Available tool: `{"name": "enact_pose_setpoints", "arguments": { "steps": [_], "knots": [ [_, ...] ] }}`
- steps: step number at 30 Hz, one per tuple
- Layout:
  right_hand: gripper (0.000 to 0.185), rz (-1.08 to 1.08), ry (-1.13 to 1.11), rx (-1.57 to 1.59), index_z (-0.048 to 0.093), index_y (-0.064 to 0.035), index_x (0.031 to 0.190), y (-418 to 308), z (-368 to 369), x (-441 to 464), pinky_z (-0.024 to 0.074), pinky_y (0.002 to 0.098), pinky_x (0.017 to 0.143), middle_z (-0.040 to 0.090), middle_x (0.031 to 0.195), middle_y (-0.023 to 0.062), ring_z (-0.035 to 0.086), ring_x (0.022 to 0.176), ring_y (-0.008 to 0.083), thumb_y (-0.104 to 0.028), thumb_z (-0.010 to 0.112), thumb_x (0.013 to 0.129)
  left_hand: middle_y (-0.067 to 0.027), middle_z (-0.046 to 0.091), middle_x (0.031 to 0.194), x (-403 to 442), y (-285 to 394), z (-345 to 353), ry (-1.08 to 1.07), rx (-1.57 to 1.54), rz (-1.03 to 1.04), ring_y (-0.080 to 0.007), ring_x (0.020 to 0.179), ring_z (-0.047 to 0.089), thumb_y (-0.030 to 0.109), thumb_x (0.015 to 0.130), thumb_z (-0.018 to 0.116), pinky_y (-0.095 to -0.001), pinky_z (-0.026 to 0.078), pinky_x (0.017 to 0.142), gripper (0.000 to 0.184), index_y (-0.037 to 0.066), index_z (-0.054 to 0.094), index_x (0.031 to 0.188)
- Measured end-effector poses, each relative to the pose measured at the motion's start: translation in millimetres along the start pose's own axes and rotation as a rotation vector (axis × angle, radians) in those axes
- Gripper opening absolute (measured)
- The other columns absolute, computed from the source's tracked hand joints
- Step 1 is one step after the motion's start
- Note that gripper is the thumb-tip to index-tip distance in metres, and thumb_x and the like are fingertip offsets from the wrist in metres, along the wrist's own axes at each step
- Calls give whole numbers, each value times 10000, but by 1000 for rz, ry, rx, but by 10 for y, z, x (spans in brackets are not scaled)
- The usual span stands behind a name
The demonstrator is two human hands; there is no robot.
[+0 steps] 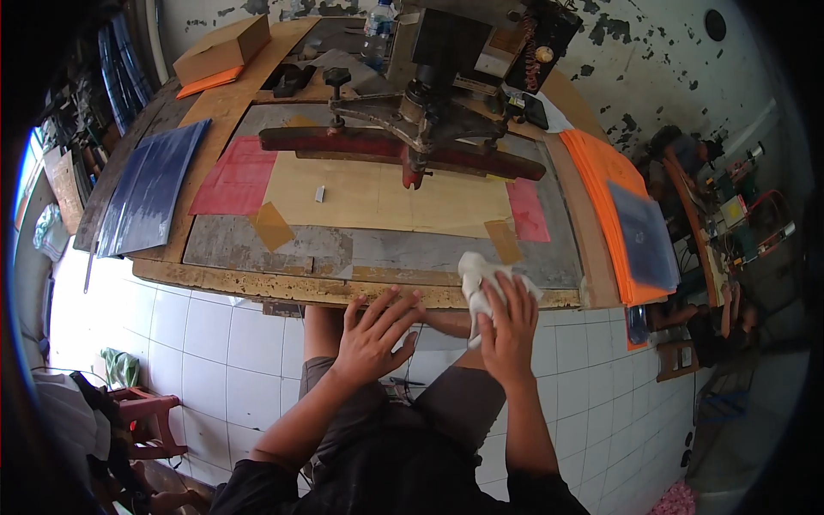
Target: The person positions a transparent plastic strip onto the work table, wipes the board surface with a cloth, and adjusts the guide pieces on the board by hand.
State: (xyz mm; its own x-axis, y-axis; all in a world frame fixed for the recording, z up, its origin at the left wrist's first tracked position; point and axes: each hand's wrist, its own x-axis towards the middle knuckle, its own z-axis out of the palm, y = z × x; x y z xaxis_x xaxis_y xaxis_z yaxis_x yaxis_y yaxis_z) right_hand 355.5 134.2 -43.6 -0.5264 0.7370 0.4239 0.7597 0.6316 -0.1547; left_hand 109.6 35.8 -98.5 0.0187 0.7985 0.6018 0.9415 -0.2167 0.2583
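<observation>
My left hand (375, 336) is at the front edge of the worktable (257, 273), fingers spread with nothing in them. A crumpled white cloth (474, 273) is under and between the fingers of my right hand (510, 322), at the same edge further right. Beyond my hands lies a grey metal plate (378, 257) with a yellowish sheet (360, 193) on it. Brown tape (503, 241) marks the sheet's near right corner, and pink pieces (233, 176) flank it. Over the sheet hangs a press head with a dark red bar (343, 144). A small light piece (320, 194) rests on the sheet.
Blue plastic sheets (154, 190) lie at the left. An orange stack (601, 197) with a clear bluish sheet (639, 236) sits at the right. At the back are a cardboard box (221, 50) and a bottle (378, 33). A red stool (150, 421) stands lower left; people (725, 330) are at the right.
</observation>
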Motion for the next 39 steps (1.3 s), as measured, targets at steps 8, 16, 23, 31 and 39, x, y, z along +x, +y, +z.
{"name": "enact_pose_setpoints", "arguments": {
  "steps": [8,16,23,31,39],
  "knots": [
    [507,-27,-3,12,537,-154,1591,476,231,847,320,611,1255,517,1611,151,440,1505,435,-320,567,1114,-84,613,1564,735,-204,-290,-201,-166,74,-297,1502,516,402,994,739,-576,268,1309,559,93,650,1452],
    [481,-32,18,-49,598,-161,1542,172,362,1071,346,601,1249,533,1589,134,457,1484,431,-226,652,1069,-153,585,1577,878,-436,-269,-214,-171,-19,-333,1534,468,436,984,740,-574,214,1347,756,24,513,1576],
    [427,-255,-76,274,676,-153,1461,-148,259,1081,348,586,1253,580,1550,125,494,1463,409,-165,680,1035,-195,527,1616,892,-388,-321,-236,-108,-144,-329,1590,388,522,929,769,-580,135,1365,1056,1,271,1700],
    [385,-375,-176,366,700,-194,1443,-269,287,1174,313,578,1284,582,1577,73,458,1523,373,-193,652,1061,-234,463,1654,891,-385,-309,-190,-89,-150,-325,1615,349,530,913,782,-588,113,1366,1140,0,182,1725],
    [414,-238,-151,314,670,-200,1489,-269,150,868,313,603,1281,544,1616,84,417,1560,385,-212,647,1075,-196,533,1619,883,-363,-304,-192,-129,-133,-325,1609,371,520,949,745,-607,101,1362,1093,6,176,1728]
  ]
}}
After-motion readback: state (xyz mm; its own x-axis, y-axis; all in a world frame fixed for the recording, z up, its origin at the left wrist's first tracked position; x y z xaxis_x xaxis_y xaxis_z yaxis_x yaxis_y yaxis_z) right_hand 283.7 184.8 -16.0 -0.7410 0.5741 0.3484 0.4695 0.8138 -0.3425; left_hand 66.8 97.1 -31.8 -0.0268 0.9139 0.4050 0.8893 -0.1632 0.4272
